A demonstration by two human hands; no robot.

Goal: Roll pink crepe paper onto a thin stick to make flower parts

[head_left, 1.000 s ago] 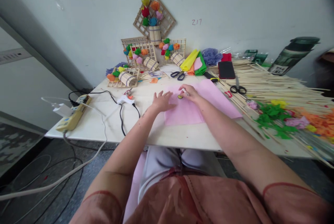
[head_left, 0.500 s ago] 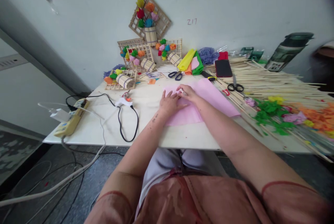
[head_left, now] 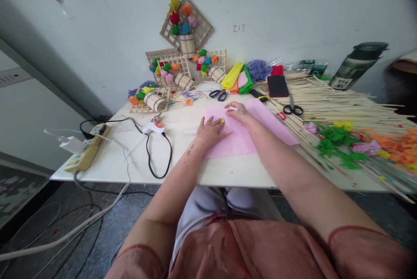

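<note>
Lying flat — pink paper (head_left: 240,141) beneath hands (head_left: 210,132) with slim white pen (head_left: 235,109)

Yellow-green disc (head_left: 222,121) partly covered by left hand (head_left: 209,132); too small to identify. Pink paper (head_left: 269,118) partly hidden under right forearm (head_left: 276,153). White pen (head_left: 235,109): tip indistinct. Thick pale cable (head_left: 19,252) cut off at left edge.

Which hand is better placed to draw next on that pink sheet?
Probably the right hand: it holds a slim white pen-like stick over the flat pink paper sheet. The left hand lies spread on that sheet beside a small yellow-green piece, seemingly better suited to steadying.
</note>
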